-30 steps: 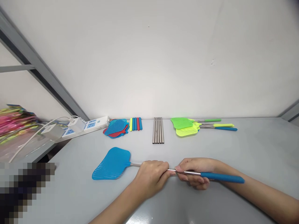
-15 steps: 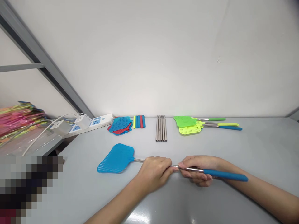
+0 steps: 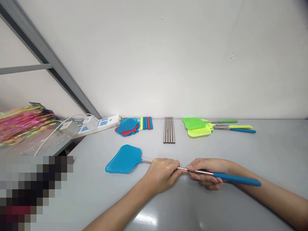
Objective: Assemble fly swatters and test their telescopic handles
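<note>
the step in hand seems to be adjusting the metal shaft (image 3: 204, 173) of the blue fly swatter (image 3: 146, 161), held over the worktop (image 3: 271, 154) — left grip (image 3: 163, 174) clasping it nearer the head (image 3: 124, 159), right grip (image 3: 211, 164) pinching it short of the handle (image 3: 237, 179) — and the next move likely calls for steady force along it.

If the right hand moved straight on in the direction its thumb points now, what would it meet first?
Most likely the left hand, closed around the same metal shaft just ahead of the right hand; whether their thumbs touch is hard to judge.
</note>
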A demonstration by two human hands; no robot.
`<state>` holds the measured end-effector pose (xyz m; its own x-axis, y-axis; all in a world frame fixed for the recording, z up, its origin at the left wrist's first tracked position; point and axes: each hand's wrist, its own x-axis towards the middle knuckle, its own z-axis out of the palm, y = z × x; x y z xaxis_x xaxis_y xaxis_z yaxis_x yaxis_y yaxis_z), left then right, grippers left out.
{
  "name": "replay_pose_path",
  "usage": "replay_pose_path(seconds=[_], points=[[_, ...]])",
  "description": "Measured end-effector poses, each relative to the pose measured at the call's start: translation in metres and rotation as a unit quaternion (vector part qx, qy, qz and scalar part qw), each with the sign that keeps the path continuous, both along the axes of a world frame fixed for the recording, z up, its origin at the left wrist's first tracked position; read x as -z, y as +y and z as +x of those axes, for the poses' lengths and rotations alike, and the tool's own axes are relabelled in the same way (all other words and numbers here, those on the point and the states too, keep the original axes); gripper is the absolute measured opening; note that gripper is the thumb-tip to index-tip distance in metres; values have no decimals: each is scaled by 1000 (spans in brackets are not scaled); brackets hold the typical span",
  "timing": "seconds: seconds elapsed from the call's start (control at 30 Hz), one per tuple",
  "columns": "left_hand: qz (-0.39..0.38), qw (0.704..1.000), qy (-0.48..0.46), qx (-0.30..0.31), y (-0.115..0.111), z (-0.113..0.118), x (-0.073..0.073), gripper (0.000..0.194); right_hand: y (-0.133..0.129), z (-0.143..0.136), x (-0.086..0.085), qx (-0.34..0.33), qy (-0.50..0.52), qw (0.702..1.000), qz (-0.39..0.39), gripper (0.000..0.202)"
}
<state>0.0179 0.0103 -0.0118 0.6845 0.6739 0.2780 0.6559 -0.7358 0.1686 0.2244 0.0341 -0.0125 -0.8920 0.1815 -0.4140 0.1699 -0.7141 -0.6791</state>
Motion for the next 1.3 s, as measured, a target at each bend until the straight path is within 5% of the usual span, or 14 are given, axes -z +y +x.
replay_pose_path(seconds=[0.63,1.3], points=[[-10,1000,15,-12,0,0,-5,33,1,1,5,1,-11,1000,12,34],[145,989,20,19,17,-16,-6,44,-6,-9,-4,41,-18,997,64,32]])
